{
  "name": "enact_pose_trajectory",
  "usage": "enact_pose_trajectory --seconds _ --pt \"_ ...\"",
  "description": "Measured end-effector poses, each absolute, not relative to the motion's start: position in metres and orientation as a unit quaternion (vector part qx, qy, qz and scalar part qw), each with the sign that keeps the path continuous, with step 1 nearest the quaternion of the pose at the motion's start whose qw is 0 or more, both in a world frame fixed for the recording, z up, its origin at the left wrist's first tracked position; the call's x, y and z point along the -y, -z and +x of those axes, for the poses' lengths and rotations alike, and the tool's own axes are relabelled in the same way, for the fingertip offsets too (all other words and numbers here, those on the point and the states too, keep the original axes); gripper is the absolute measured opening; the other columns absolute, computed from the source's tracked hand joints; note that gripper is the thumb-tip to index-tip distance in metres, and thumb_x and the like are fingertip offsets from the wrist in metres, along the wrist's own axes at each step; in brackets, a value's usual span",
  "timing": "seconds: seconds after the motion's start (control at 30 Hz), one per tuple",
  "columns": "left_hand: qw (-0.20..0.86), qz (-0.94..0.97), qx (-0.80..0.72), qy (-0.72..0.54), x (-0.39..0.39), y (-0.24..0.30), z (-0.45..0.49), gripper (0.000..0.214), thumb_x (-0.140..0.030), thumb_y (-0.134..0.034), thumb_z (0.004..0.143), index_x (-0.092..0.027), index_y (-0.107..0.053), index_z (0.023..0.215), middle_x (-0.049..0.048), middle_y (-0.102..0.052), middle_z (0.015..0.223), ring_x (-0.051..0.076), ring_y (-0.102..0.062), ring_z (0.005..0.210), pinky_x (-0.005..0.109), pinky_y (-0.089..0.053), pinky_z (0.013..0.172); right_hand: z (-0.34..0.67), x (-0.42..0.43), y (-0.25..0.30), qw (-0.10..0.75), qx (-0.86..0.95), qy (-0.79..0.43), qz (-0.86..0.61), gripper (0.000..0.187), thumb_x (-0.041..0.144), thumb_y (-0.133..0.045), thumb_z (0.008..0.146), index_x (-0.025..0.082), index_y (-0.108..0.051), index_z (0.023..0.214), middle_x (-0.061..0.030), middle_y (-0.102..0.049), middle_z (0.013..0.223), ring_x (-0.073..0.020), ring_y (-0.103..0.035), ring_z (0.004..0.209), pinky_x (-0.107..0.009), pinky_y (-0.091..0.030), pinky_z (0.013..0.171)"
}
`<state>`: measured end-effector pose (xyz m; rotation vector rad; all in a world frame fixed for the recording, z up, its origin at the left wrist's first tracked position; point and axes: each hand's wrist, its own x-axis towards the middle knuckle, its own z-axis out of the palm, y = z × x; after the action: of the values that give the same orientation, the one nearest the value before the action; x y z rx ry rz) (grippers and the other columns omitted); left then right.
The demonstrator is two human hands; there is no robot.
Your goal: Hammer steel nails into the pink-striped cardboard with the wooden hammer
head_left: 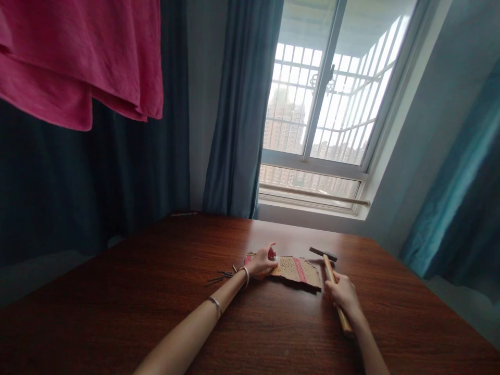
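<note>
A flat piece of cardboard (289,268) lies on the brown table, with rows of small holes or dots and a pinkish-red band across it. Over its left part is my left hand (262,263), fingers curled in a pinch. Something small and reddish shows by the fingertips, too small to name. My right hand (344,292) is closed round the wooden handle of a hammer (328,268), to the right of the cardboard. The hammer's dark head is beyond the hand, apart from the cardboard. Several thin dark metal rods (223,276) lie left of my left wrist.
The dark wooden table (156,291) runs to the wall below a barred window (316,104). Blue curtains (242,104) hang beside the window, and a pink cloth (89,62) hangs at upper left. A rail (312,194) crosses the window's lower part.
</note>
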<state>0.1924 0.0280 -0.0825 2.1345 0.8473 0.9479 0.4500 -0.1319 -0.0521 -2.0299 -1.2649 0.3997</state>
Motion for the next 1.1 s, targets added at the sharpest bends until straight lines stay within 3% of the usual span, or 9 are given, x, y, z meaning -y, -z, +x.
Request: enact_pose_trajectory --seconds 0.27,0.57,0.73,0.97,1.1 --pt "0.33 0.812 -0.324 -0.356 -0.035 0.089 0.192 0.074 -0.021 -0.07 0.057 -0.016 -0.04 0.124 0.001 -0.057 0.085 0.013 -0.054 0.076 0.026 -0.044 0.072 0.447 0.128 0.061 0.313 0.514 -0.116 -0.79 0.025 0.029 -0.045 0.067 0.018 -0.064 0.077 -0.0044 -0.061 0.056 -0.0174 -0.057 0.051 -0.023 -0.036 0.045" --pt "0.419 0.789 -0.304 -0.33 -0.043 0.09 0.189 0.083 -0.021 -0.074 0.051 -0.016 -0.039 0.126 0.0036 -0.057 0.089 0.015 -0.054 0.082 0.03 -0.043 0.078 0.44 0.133 0.052 0.309 0.503 -0.131 -0.796 0.024 0.025 -0.048 0.067 0.019 -0.066 0.081 -0.008 -0.067 0.064 -0.0204 -0.06 0.058 -0.024 -0.037 0.05" --pt "0.469 0.772 -0.283 -0.323 -0.051 0.091 0.187 0.082 -0.021 -0.075 0.049 -0.014 -0.041 0.124 0.0041 -0.058 0.088 0.016 -0.055 0.082 0.032 -0.043 0.079 0.442 0.133 0.051 0.242 0.517 -0.089 -0.816 0.03 0.027 -0.047 0.07 0.02 -0.066 0.092 -0.0116 -0.069 0.081 -0.0254 -0.064 0.077 -0.027 -0.041 0.059" --pt "0.618 0.659 -0.258 -0.343 -0.049 0.077 0.183 0.064 -0.009 -0.059 0.055 -0.009 -0.044 0.117 0.0089 -0.063 0.085 0.019 -0.059 0.082 0.033 -0.043 0.076 0.444 0.136 0.049 0.183 0.523 -0.054 -0.831 0.032 0.032 -0.045 0.073 0.022 -0.065 0.096 -0.0141 -0.069 0.089 -0.0295 -0.063 0.086 -0.032 -0.044 0.066" --pt "0.638 0.629 -0.258 -0.361 -0.048 0.067 0.18 0.062 -0.005 -0.051 0.053 -0.009 -0.047 0.114 0.0107 -0.065 0.086 0.019 -0.059 0.083 0.032 -0.042 0.075 0.444 0.136 0.051 0.162 0.503 -0.042 -0.848 0.034 0.03 -0.044 0.074 0.021 -0.063 0.1 -0.0156 -0.068 0.09 -0.0307 -0.064 0.085 -0.035 -0.045 0.066"
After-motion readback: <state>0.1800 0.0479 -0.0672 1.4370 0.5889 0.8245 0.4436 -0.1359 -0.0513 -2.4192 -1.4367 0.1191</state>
